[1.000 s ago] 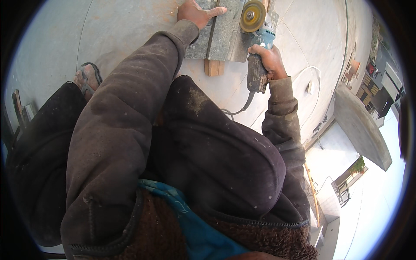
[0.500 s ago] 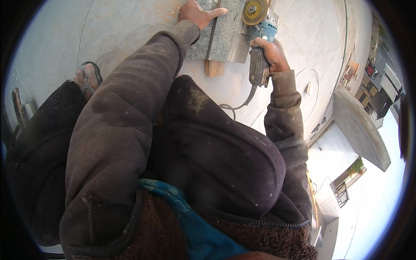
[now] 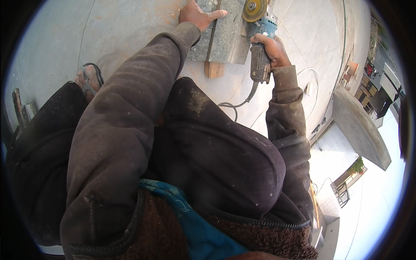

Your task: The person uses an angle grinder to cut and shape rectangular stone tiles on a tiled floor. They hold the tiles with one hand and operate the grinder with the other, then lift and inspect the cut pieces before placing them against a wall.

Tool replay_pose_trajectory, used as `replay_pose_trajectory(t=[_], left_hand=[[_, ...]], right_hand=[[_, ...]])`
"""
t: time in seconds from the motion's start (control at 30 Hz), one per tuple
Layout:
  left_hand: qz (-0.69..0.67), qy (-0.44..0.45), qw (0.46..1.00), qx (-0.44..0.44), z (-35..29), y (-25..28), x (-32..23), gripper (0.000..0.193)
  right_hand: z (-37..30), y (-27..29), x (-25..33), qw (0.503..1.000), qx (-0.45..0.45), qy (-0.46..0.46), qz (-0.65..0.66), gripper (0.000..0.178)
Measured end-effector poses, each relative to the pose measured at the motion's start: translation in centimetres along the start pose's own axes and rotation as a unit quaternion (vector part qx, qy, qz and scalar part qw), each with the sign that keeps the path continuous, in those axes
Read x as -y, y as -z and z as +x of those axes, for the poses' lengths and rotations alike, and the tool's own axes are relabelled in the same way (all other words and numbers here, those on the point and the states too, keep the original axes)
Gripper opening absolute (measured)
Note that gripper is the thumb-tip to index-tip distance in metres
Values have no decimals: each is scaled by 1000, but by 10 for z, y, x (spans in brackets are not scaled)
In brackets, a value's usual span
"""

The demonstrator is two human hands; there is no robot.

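Observation:
My right hand (image 3: 274, 48) is wrapped round the dark body of a blue angle grinder (image 3: 263, 41). Its yellowish disc (image 3: 254, 9) sits at the right edge of a grey stone slab (image 3: 228, 41); whether disc and stone touch I cannot tell. At the slab's left side my left hand (image 3: 197, 16) rests with the thumb stretched out over the stone, its other fingers partly cut off by the picture's top edge. Another grey stone piece (image 3: 198, 48) lies beside the slab, across a dark gap. A wooden block (image 3: 214, 69) shows under the slab's near end.
From the grinder's rear a dark cord (image 3: 250, 96) curls down to the floor (image 3: 125, 26). A white cable (image 3: 317, 82) loops on the right. My sandalled foot (image 3: 90, 78) stands at the left. Farther right lies a large grey slab-like piece (image 3: 362, 125).
The grinder and my right hand have shifted slightly upward, away from me. My left hand stays in nearly the same place on the stone.

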State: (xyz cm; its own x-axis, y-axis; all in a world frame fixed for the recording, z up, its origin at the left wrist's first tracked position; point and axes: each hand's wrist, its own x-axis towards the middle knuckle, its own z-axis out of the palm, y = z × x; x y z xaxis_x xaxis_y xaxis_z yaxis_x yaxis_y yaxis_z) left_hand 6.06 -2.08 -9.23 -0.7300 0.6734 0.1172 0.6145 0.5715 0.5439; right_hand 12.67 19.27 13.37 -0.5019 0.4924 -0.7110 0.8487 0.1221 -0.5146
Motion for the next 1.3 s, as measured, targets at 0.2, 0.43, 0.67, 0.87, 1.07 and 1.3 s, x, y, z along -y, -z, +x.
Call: replay_pose_trajectory(t=[0.2, 0.43, 0.67, 0.87, 1.07, 1.3], left_hand=[[0, 5, 1000, 3, -2, 4, -3, 43], [-8, 12, 1000, 2, -1, 6, -7, 43], [-11, 15, 1000, 6, -1, 7, -8, 43], [-12, 16, 1000, 9, 0, 6, -4, 43], [-14, 10, 1000, 11, 4, 7, -4, 43], [-16, 8, 1000, 16, 4, 9, -4, 42]], right_hand=[[4, -1, 7, 1000, 0, -2, 9, 29], [13, 2, 4, 1000, 9, 6, 18, 29], [12, 4, -1, 1000, 5, -5, 3, 30], [-6, -2, 4, 998, 7, -61, 30, 26], [-14, 2, -7, 999, 18, -51, 5, 26], [-9, 1, -8, 999, 26, -35, 14, 28]])
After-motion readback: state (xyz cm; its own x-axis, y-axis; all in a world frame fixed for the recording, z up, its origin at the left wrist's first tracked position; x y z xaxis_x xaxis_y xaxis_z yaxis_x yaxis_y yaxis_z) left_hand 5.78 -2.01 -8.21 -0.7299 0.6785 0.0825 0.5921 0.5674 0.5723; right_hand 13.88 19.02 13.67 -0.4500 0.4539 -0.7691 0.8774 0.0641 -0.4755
